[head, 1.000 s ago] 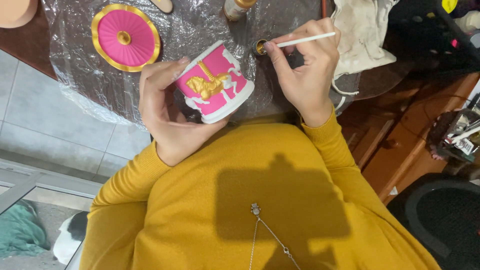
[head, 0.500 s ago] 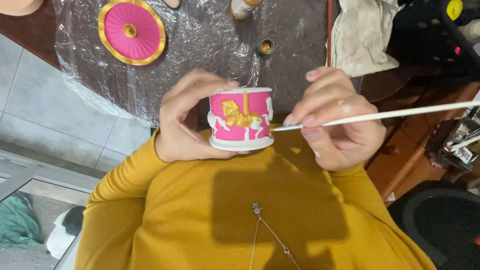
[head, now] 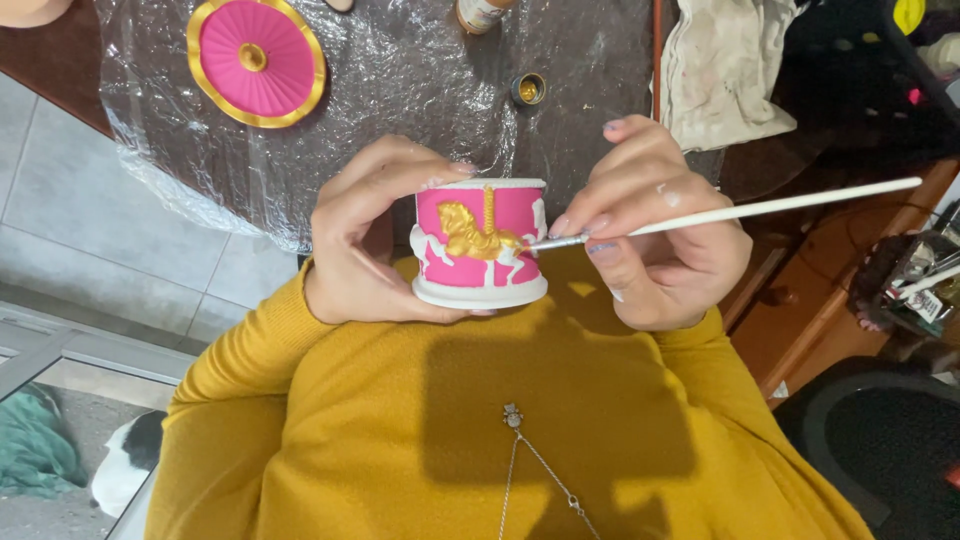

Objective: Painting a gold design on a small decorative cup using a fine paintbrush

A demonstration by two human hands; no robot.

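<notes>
- The picture is bright and mostly sharp.
- Light comes from behind and above the head, so a dark shadow falls on the yellow sweater (head: 520, 440) toward 6 o'clock.
- The crinkly plastic sheet (head: 400, 90) at 12 o'clock shines with little white glints.
- The corner at 4 o'clock is dark and hard to see.
- The floor at 8 o'clock looks a bit soft.
- Straight lines bend slightly near the edges.
</notes>
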